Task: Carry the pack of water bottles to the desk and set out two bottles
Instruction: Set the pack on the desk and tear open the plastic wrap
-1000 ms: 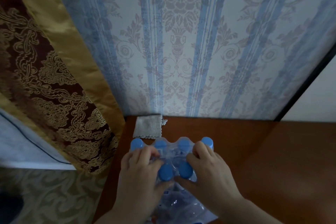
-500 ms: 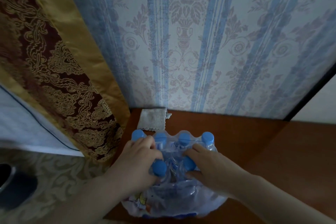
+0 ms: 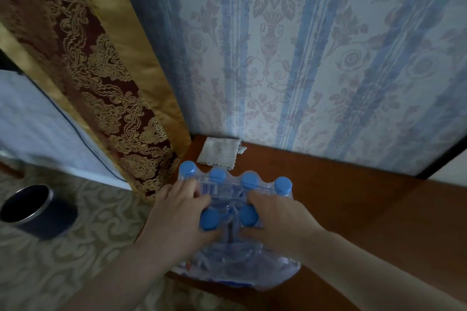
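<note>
Both hands [image 3: 177, 219] [image 3: 275, 219] grip the plastic-wrapped pack of water bottles [image 3: 235, 209], fingers curled.

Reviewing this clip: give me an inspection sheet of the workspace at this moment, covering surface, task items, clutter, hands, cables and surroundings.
Surface: brown wooden desk against the wall.
Task items: pack of water bottles on the desk's left end, still shrink-wrapped, six blue caps visible; no bottle set out.
Clutter: folded grey cloth behind the pack.
Hands: left hand and right hand pressed on the wrap beside the near caps.
Cables: nothing seen.
Surroundings: striped floral wallpaper, red and gold curtain, dark bin on patterned carpet.
</note>
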A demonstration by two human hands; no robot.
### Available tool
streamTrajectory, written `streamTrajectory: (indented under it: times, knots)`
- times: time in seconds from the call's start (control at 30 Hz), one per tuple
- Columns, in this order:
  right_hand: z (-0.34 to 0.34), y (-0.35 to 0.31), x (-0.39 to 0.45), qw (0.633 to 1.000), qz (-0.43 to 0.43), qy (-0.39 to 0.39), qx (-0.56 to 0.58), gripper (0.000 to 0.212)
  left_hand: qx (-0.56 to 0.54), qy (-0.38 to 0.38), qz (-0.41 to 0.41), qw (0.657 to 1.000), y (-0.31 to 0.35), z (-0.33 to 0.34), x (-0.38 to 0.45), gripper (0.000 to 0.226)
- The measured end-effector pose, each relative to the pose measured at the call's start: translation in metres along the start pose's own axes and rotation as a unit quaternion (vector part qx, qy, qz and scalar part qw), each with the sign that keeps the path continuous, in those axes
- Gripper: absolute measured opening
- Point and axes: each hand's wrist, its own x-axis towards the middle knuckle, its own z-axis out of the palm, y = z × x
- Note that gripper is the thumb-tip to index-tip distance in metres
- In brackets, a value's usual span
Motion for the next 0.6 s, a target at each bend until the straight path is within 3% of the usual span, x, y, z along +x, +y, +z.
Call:
streamTrajectory:
  times: [0.2, 0.27, 0.47, 0.6]
  knots:
    - [0.009, -0.003, -0.004, 1.0, 0.01, 0.024, -0.006, 0.038, 0.055, -0.093, 0.003, 0.994, -0.006, -0.002, 0.001, 0.06]
    - [0.011, -0.004, -0.005, 0.999, 0.024, 0.039, 0.007, 0.035, 0.048, -0.094, 0.015, 0.994, -0.007, -0.002, 0.003, 0.055]
    - [0.022, -0.02, -0.016, 0.984, 0.088, 0.143, 0.059, 0.031, -0.054, -0.002, -0.036, 0.998, 0.003, 0.006, -0.003, 0.041]
    - [0.007, -0.034, -0.023, 0.946, 0.119, 0.28, 0.114, 0.036, -0.147, 0.095, -0.015, 0.984, 0.005, -0.009, -0.008, 0.036]
